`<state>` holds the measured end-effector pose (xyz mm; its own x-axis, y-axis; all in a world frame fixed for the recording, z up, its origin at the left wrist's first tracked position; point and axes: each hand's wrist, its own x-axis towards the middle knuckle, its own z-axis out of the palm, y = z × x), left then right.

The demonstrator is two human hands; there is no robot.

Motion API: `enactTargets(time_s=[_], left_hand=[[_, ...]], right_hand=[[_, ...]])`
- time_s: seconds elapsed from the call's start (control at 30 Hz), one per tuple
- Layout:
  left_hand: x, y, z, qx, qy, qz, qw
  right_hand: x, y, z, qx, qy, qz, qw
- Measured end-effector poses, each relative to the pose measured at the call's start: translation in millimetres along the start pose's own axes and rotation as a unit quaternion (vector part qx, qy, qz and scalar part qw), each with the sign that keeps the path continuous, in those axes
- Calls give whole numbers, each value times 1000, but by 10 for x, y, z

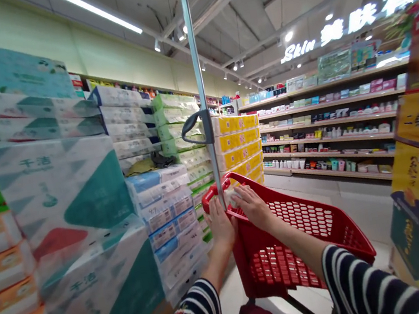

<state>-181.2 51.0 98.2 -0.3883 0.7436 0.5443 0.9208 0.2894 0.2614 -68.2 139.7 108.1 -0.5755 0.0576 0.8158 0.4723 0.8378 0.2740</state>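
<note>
In the head view, a red plastic shopping cart [284, 256] stands right in front of me, with holes in its basket walls. A metal pole [196, 63] with a grey loop handle [197, 129] rises at its near left corner. My left hand [222, 226] is closed on that corner at the foot of the pole, fingers pointing up. Close beside it, my right hand [252, 204] bends over the cart's rim, its fingers pressed on a small white wad [232, 196] that looks like a wipe or tissue. The fingers partly cover the wad.
Stacked tissue packs [59, 186] line the left side, with blue-white packs [169, 206] and yellow packs [237, 142] farther along. Shelves of skincare products [327, 122] stand ahead to the right. Piled boxes [417, 188] border the near right. Tiled floor [360, 207] lies beyond the cart.
</note>
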Motion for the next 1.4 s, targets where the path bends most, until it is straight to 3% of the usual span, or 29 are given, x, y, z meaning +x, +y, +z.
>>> enactTargets(time_s=[0.1,0.2,0.27,0.37,0.43,0.5,0.57,0.7,0.8,0.87,1.03,1.13,1.3,1.4], left_hand=[[210,-133,-112,20,-39,-2,999],[324,-264,-99,37,-98,28,994],[337,-345,-46,48,-124,69,989],[304,-435,31,62,-113,119,985],[276,-469,62,66,-109,130,983],[250,-489,80,63,-112,126,984],[226,-507,89,51,-92,101,989],[190,-550,68,32,-39,20,999],[183,-565,28,30,-27,16,999],[186,-557,11,29,-22,21,999],[206,-495,32,11,-9,20,1000],[202,-461,54,10,-8,20,1000],[124,-489,80,17,-11,30,999],[37,-564,121,24,-20,15,999]], right_hand=[[460,10,19,-13,-68,-130,989],[760,103,15,-33,-121,-205,971],[997,197,-31,-50,-111,-209,970],[1442,347,-149,-66,-44,-168,983],[1686,415,-213,-66,-3,-151,986],[1762,423,-224,-66,9,-152,986],[1626,354,-169,-70,-5,-160,985],[988,104,58,-74,-85,-196,974],[714,19,162,-67,-140,-228,961],[788,64,137,-67,-135,-220,964],[1378,334,-85,-76,-37,-127,988],[1411,343,-80,-77,-38,-138,987],[722,57,213,-70,-115,-192,972],[351,-100,336,-45,-138,-182,972]])
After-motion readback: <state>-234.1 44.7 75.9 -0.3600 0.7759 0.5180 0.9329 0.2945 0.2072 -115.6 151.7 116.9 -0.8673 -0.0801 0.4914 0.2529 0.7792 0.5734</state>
